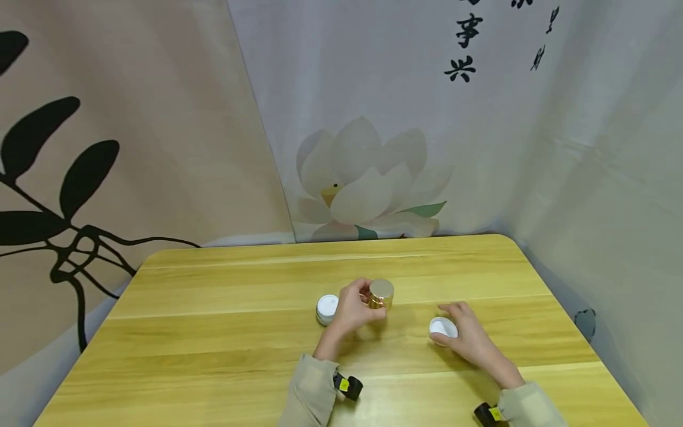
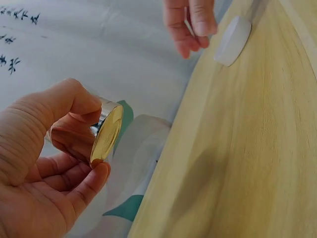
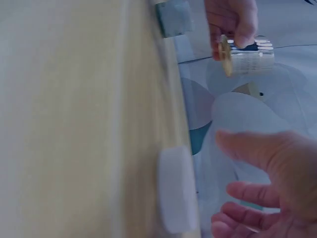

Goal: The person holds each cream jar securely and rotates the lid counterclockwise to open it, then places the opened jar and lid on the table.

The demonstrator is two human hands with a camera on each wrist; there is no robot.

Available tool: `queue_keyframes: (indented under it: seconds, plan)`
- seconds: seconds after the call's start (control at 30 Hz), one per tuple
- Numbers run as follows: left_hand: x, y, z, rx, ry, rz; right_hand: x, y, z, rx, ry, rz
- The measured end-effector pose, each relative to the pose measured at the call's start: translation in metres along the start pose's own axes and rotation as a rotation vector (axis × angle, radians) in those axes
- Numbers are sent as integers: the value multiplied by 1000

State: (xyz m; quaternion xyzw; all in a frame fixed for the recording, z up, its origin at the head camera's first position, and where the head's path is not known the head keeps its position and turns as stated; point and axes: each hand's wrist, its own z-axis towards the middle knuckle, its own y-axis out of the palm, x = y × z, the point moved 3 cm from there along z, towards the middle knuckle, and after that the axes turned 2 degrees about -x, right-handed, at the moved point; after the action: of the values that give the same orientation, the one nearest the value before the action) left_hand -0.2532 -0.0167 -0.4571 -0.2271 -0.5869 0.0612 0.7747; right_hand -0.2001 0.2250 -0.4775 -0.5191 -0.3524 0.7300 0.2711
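My left hand grips a shiny gold cylindrical jar between thumb and fingers. In the left wrist view, the gold jar's flat end faces the table and hangs above it. Beside the left wrist stands a small clear-walled jar with a white top, its lower side partly behind the hand. A round white lid lies on the table at the right. My right hand hovers at this lid with its fingers spread; in the right wrist view a gap shows between the fingers and the lid.
The wooden table has rounded far corners. Behind it hangs a pale cloth printed with a lotus, dark leaves and characters. A black camera sits on the left wrist, another on the right.
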Motion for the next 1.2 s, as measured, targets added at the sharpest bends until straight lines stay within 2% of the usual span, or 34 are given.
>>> queue_keyframes:
  seconds: [0.13, 0.37, 0.63, 0.83, 0.93, 1.2]
  plan:
    - [2, -1, -1, -1, -2, 6, -4, -7, 5, 75, -23, 55]
    - [11, -7, -3, 45, 35, -31, -24, -19, 15, 209, -151, 60]
    - [23, -13, -4, 131, 121, -66, -60, -29, 33, 263, -209, 176]
    - [35, -19, -5, 151, 164, -73, -86, -30, 49, 289, -292, 252]
    - [39, -20, -7, 147, 175, -76, -97, -29, 54, 291, -290, 284]
    - [43, -20, -8, 146, 164, -72, -119, -26, 64, 257, -217, 297]
